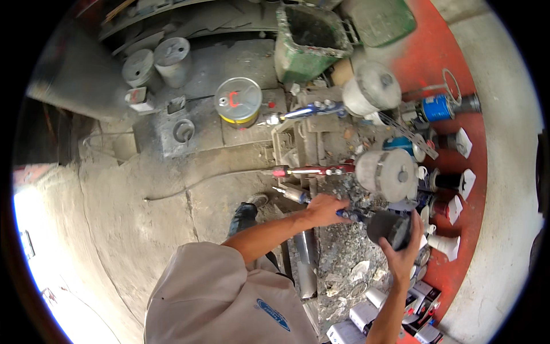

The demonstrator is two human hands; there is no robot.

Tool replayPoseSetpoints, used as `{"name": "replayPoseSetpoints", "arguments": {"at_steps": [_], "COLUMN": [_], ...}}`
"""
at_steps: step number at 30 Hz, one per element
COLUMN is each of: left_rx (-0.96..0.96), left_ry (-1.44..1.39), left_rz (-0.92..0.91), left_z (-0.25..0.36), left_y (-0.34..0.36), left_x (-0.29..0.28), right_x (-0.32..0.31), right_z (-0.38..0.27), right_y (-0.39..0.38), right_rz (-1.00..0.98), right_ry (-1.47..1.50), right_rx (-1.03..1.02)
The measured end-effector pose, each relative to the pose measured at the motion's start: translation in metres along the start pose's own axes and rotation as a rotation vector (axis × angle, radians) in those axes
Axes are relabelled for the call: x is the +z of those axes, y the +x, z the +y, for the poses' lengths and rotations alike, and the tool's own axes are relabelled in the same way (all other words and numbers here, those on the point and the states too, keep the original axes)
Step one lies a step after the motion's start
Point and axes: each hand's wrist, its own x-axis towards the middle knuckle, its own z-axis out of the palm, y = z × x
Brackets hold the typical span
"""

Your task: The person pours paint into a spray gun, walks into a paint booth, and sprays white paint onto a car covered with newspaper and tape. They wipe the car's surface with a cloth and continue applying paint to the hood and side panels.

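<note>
While the left hand (325, 209) grips one blue-handled tool (349, 215), the right hand (405, 252) clasps one dark cylinder (389, 227).

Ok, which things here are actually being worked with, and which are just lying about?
In hand:
- left hand on the blue-handled metal tool
- right hand gripping the dark grey cylindrical part

Lying about:
- green plastic bin
- yellow-banded round tin with grey lid
- two grey metal cans
- white boxes
</note>
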Motion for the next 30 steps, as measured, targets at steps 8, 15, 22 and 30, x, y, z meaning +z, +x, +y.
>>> {"name": "replayPoseSetpoints", "arguments": {"at_steps": [8, 15, 22, 30], "left_rx": [0.126, -0.171, -0.741, -0.906], "left_ry": [-0.081, -0.019, -0.003, -0.121], "left_rz": [0.150, 0.495, 0.920, 1.637], "left_z": [0.017, -0.004, 0.052, 0.086], "left_y": [-0.143, -0.394, -0.700, -0.910], "left_x": [-0.042, -0.047, -0.011, 0.005], "right_x": [-0.033, 0.067, 0.156, 0.212], "right_z": [-0.119, -0.235, -0.391, -0.610], "right_y": [-0.069, -0.186, -0.339, -0.512], "right_rz": [-0.365, -0.278, -0.550, -0.910], "right_ry": [-0.146, 0.142, 0.534, 0.623], "right_rx": [-0.513, -0.974, -1.368, -1.778]}}
